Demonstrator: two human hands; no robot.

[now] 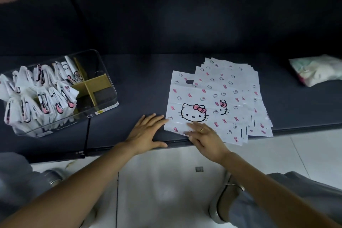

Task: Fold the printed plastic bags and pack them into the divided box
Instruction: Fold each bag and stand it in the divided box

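A fanned stack of flat white plastic bags printed with cat faces and pink bows lies on the dark sofa seat, right of centre. My right hand rests with straight fingers on the top bag's near left corner. My left hand lies flat on the seat, fingertips touching that bag's left edge. At the left stands a clear divided box with yellow-brown partitions. Several folded bags stand packed in its left compartments; its right compartments hold none.
A pale printed bundle lies at the seat's far right. The dark backrest rises behind. A thin black strap hangs over the seat's front edge. White floor tiles and my grey-clad knees are below.
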